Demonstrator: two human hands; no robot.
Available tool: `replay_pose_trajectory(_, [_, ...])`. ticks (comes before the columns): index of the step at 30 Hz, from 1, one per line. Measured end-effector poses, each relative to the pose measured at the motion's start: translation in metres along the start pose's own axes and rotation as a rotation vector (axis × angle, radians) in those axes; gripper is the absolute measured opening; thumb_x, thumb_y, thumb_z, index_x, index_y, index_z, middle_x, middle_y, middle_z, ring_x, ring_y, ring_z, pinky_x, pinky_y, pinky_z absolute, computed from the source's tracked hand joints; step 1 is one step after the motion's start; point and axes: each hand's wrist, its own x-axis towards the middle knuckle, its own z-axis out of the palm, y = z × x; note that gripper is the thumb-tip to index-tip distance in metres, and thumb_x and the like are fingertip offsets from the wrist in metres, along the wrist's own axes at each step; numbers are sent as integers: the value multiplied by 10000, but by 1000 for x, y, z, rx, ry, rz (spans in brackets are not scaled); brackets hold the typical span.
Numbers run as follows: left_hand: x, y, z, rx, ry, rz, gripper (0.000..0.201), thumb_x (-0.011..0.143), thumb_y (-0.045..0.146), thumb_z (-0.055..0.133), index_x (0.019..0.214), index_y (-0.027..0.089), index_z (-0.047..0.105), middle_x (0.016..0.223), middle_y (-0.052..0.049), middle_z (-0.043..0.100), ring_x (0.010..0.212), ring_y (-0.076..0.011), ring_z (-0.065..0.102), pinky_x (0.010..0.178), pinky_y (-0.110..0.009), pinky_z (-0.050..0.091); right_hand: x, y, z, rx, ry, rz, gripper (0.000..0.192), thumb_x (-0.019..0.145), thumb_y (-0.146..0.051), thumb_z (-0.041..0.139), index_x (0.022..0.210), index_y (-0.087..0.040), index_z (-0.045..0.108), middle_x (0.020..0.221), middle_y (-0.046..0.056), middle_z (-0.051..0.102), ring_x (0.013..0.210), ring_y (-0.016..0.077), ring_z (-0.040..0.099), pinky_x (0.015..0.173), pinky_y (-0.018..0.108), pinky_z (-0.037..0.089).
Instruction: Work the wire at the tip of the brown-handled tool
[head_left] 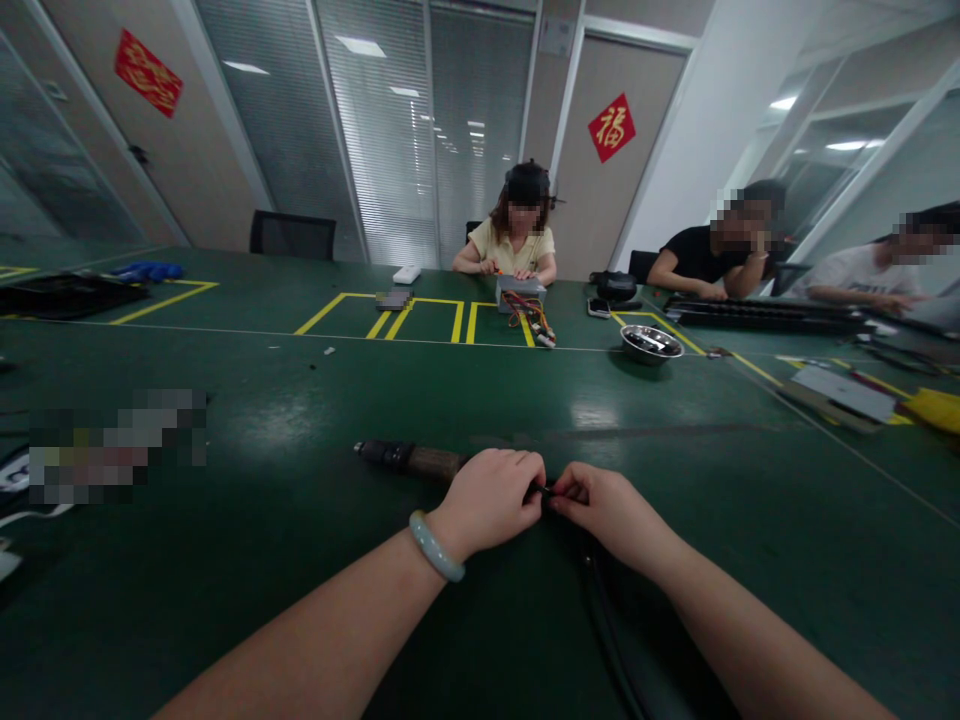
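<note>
both forearms reaching in over green table point(262, 400). left hand point(491, 498) and right hand point(604, 505) pinched together on small black cable end point(545, 491), held low against tabletop for steadiness; dark cylindrical piece point(409, 458) lying just left.

Left hand point(491, 498) hides the dark cylindrical tool's point(409, 459) near end; the tiny black piece point(545, 492) pinched between both hands is unreadable.

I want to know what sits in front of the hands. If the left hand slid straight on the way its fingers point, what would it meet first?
The left hand points rightward, so it would almost at once meet the right hand; their fingertips pinch the same small black piece between them.
</note>
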Motion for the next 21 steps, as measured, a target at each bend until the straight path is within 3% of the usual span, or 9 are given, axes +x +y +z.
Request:
replay_pose_trajectory(16, [0,0,2,14,20,2,93,829,270,549,896,204,543,871,-12,618,830,-181,579,762,-320,427,0,-5,2,-36,68,-35,49,829,-242,570,814,-212,606,717,-22,648,639,128,600,569,223,406])
replay_pose_trajectory(21, [1,0,2,35,5,4,92,843,269,548,908,206,535,877,-6,616,838,-181,580,761,-321,429,-1,-6,0,-114,107,-63,59,839,-256,568,837,-220,615,774,-8,660,705,145,608,604,234,405])
